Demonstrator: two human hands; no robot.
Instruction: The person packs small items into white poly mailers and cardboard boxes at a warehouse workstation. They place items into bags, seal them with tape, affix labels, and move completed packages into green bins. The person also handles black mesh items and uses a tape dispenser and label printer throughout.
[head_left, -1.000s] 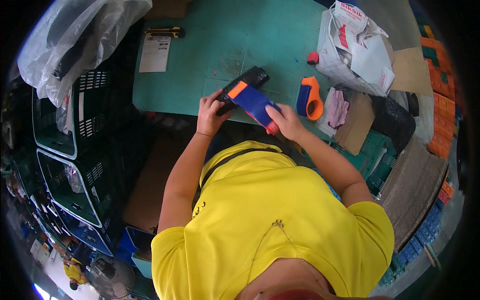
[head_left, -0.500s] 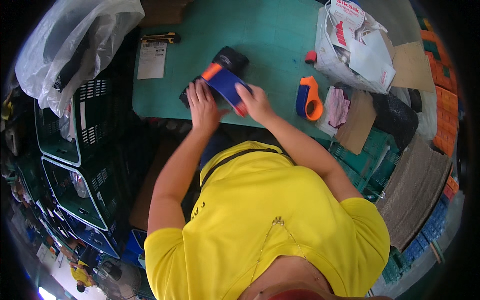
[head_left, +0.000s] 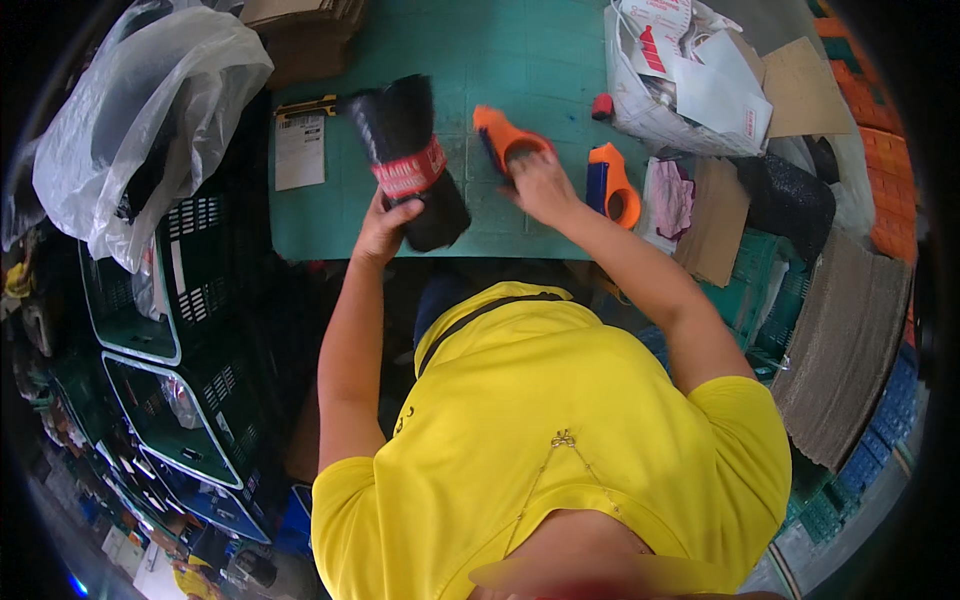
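Note:
A black plastic-wrapped parcel [head_left: 402, 125] is tilted up off the table, with a red printed tape band [head_left: 412, 172] around its middle. My left hand [head_left: 383, 226] grips its near side, the thumb on the black wrap below the band. To the right, my right hand [head_left: 545, 188] has its fingers closed at the opening of an orange tape dispenser [head_left: 495, 130], partly covering it. A second tape dispenser [head_left: 615, 185], orange with a blue side, lies at the right of the green table [head_left: 490, 225].
A white label sheet [head_left: 300, 150] and a yellow-black cutter [head_left: 308, 106] lie at the left. White bag of papers [head_left: 690, 90], small red object [head_left: 602, 106] and pink cloth [head_left: 670, 198] are at the right. Dark green crates [head_left: 170, 330] stack beside the table's left edge.
My right hand has moved the tape dispenser off the parcel, away to the right. My left hand has turned and raised the parcel, whose red band now shows.

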